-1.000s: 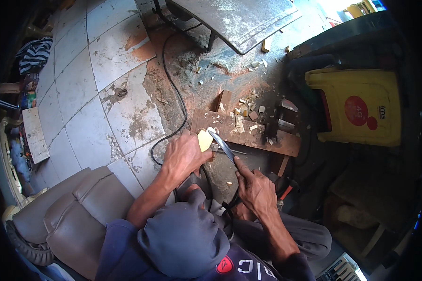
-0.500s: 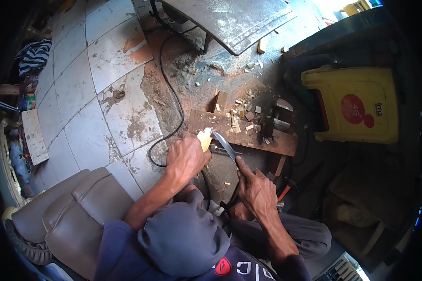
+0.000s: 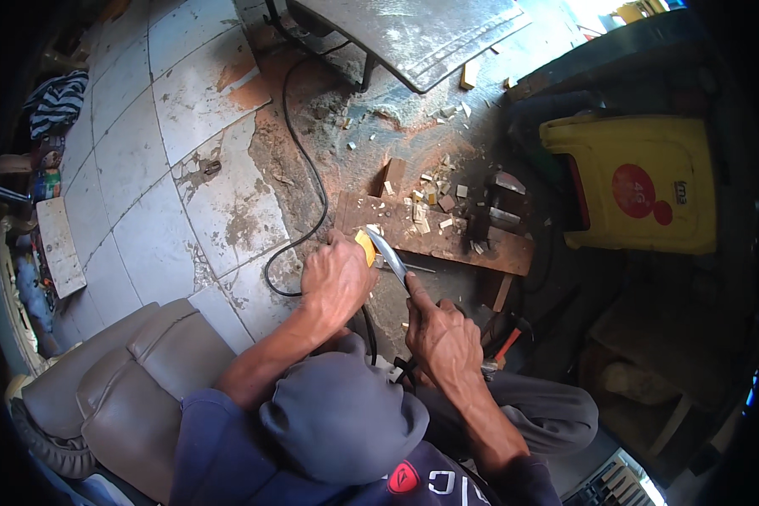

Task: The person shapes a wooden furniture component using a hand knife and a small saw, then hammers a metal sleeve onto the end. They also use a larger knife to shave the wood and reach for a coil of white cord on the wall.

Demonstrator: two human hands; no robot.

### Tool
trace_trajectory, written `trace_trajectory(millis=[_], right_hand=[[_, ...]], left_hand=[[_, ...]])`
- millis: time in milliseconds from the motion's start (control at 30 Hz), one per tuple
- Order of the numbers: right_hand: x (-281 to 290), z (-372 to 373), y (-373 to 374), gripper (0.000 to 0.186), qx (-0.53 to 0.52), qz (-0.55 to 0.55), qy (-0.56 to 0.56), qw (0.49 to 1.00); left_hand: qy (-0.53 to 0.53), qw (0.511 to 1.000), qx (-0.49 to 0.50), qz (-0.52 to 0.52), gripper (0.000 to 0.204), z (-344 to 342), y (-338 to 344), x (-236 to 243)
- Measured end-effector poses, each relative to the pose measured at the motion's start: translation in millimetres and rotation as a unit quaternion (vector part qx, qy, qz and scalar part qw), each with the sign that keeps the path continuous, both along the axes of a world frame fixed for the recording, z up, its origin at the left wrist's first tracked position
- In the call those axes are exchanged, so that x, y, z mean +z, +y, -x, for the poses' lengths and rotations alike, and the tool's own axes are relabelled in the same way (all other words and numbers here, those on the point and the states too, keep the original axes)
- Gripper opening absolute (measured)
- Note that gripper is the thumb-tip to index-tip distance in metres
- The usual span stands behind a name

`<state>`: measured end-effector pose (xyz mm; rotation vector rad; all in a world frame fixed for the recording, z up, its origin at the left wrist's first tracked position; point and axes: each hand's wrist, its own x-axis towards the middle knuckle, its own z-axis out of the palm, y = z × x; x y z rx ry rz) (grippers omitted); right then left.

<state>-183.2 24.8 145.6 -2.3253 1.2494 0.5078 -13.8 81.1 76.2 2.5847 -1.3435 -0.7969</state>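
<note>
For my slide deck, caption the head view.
Left hand holds a yellow block while right hand works a knife against it.

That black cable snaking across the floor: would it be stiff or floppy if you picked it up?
Probably floppy: the cable lies in loose curves over the tiles. It likely drags rather than rolls, and its far end runs under the grey board, so it may snag.

Informal floor-level woodworking shop. Centre of frame: a rough wooden plank (image 3: 434, 238) used as a work surface, strewn with wood chips (image 3: 434, 196) and reddish sawdust. Upper left: cracked, stained floor tiles (image 3: 177, 169) crossed by a black cable (image 3: 308, 169). Top centre: a dusty metal table (image 3: 413, 34). Right: a yellow plastic jerrycan (image 3: 641, 185). Lower left: a worn grey seat cushion (image 3: 118, 388). Lower centre-right: an orange-handled tool (image 3: 506, 344) on the ground.
</note>
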Motion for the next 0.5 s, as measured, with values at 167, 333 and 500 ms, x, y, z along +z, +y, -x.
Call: trace_trajectory(millis=[167, 333, 500], right_hand=[[-5, -6, -20, 0.042, -0.051, -0.027, -0.01, 0.998], [9, 14, -16, 0.042, -0.03, -0.033, -0.003, 0.999], [15, 6, -23, 0.042, 0.011, -0.054, 0.003, 0.998]], left_hand=[[0.056, 0.997, -0.003, -0.049, 0.044, -1, -6, -3], [-0.018, 0.999, -0.015, -0.032, 0.045, 7, -8, 3], [-0.121, 0.991, -0.04, -0.026, 0.045, 17, -1, -17]])
